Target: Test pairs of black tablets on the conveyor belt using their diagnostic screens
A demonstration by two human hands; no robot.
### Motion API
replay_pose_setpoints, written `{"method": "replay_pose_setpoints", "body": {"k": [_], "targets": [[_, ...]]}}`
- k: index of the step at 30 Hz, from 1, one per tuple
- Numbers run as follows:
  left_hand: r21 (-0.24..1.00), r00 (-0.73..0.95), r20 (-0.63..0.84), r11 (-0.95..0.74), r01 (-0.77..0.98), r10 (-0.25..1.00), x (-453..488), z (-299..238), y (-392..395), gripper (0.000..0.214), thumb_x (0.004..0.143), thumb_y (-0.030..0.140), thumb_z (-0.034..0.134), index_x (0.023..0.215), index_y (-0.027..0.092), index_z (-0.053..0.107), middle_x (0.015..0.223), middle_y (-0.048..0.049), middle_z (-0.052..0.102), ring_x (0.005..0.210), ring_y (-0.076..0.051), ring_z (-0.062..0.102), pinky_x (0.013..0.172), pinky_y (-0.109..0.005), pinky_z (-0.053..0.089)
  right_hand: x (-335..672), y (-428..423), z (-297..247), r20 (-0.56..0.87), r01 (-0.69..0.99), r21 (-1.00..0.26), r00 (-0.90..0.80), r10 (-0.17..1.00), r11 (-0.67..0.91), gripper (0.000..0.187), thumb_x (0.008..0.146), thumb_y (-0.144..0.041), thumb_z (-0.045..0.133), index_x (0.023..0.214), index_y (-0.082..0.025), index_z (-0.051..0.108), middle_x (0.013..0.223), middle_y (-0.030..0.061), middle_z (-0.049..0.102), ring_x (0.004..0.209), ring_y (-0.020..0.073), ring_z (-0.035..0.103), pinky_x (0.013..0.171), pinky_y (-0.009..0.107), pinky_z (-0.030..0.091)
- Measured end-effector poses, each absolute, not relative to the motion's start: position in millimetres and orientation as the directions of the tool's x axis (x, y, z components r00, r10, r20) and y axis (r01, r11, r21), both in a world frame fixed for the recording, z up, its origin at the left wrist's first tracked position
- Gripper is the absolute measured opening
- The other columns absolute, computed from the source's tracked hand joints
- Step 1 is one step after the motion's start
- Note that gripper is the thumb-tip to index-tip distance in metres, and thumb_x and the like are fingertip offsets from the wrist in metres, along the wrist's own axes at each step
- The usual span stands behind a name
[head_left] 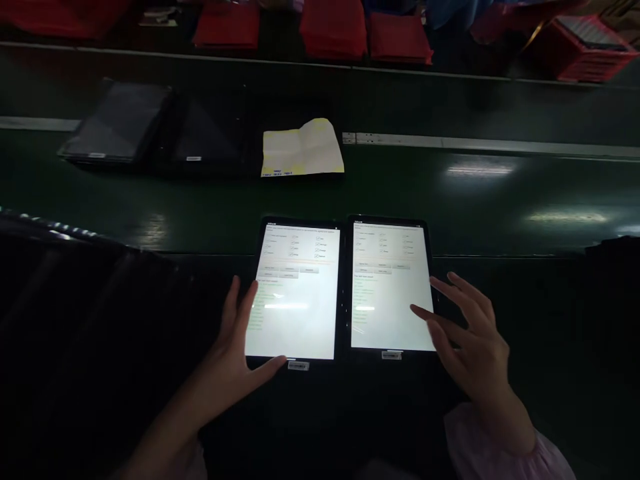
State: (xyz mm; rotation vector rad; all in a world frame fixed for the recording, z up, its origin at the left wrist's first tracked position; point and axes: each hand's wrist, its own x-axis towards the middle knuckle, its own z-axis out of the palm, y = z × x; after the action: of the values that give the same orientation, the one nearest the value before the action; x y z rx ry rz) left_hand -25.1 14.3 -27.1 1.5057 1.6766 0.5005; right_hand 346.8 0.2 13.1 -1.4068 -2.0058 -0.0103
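Note:
Two tablets with lit white screens lie side by side in front of me. Check boxes, grey buttons and lines of green text show on both. At the left tablet [310, 313], my left hand [240, 340] has its fingers spread along the left side and its thumb at the bottom edge. Over the right side of the right tablet [385, 327] is my right hand [470, 340], fingers apart and one fingertip above the screen. Whether that fingertip touches the glass I cannot tell. A small barcode label sits below each screen.
Beyond the tablets, a creased paper sheet [303, 150] lies beside a dark tablet [207, 133] and another dark, flat device [120, 123]. Red bags [334, 30] line the far side. A red basket [590, 53] stands at the far right. A metal strip [490, 145] crosses the green bench.

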Motion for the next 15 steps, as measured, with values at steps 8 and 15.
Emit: {"method": "replay_pose_setpoints", "body": {"k": [8,15], "targets": [[0.875,-0.119,-0.208,0.239,0.422,0.971,-7,-32,31,0.116,0.086,0.067,0.073,0.174,0.04,0.002,0.184,-0.0098,0.013,0.167,-0.042,0.021,0.13,-0.067,0.02,317,-5,23,0.521,0.659,-0.473,-0.327,0.788,0.586,0.03,0.105,-0.009,0.055,0.091,-0.017,0.081,0.055,-0.005,0.048,0.043,0.0079,0.046,0.04,0.024,0.034],[0.828,0.019,-0.351,0.301,0.472,0.936,-42,-35,20,0.112,0.082,0.065,0.08,0.172,0.051,0.015,0.185,0.0013,0.017,0.168,-0.039,0.017,0.131,-0.064,0.022,310,-3,17,0.495,0.66,-0.431,-0.397,0.773,0.615,0.045,0.1,-0.004,0.056,0.058,-0.022,0.052,0.052,-0.0063,0.038,0.045,0.0082,0.035,0.043,0.028,0.025]]}}
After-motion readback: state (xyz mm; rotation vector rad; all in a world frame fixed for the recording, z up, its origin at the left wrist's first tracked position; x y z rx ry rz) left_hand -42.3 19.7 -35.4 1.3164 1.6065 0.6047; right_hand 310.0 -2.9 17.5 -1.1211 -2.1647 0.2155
